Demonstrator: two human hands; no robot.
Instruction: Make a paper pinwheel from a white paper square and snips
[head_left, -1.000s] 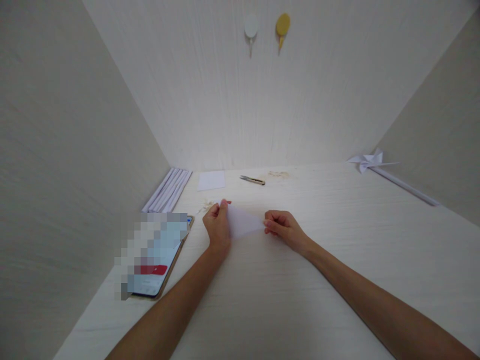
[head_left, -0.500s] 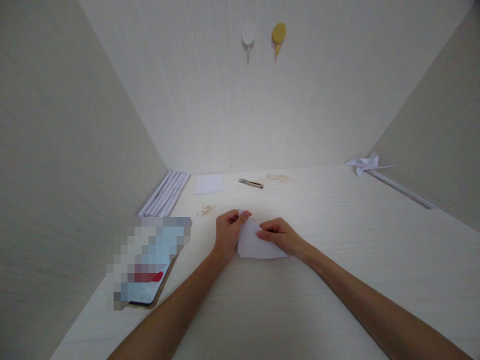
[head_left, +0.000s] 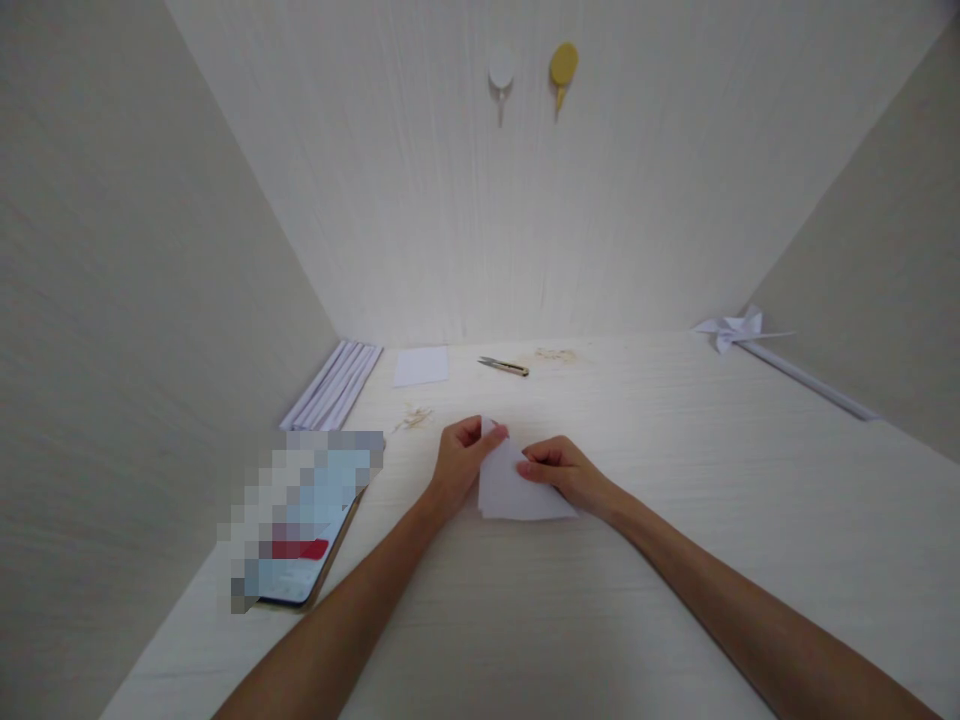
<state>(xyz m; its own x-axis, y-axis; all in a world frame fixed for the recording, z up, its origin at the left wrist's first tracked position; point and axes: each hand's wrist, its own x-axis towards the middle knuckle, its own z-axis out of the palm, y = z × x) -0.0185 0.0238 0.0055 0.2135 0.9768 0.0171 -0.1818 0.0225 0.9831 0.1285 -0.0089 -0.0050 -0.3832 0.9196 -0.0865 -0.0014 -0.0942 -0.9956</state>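
Note:
A folded white sheet of paper [head_left: 514, 493] is held between my two hands, over the middle of the table. My left hand [head_left: 460, 458] pinches its upper left corner, thumb on the near face. My right hand [head_left: 560, 468] grips the slanted right edge between thumb and fingers. The paper looks roughly triangular, with its wide edge toward me. The fingertips behind the paper are hidden.
Behind the paper lie thread snips [head_left: 503, 366], a square of white paper [head_left: 421, 366] and small scattered sticks [head_left: 415, 418]. Rolled paper tubes [head_left: 332, 386] and a partly blurred phone [head_left: 300, 550] are on the left. A paper pinwheel [head_left: 739, 329] rests by the right wall.
My left thumb has shifted slightly to the right and down on the paper's upper corner. My right hand keeps its hold. The whole view has moved a little.

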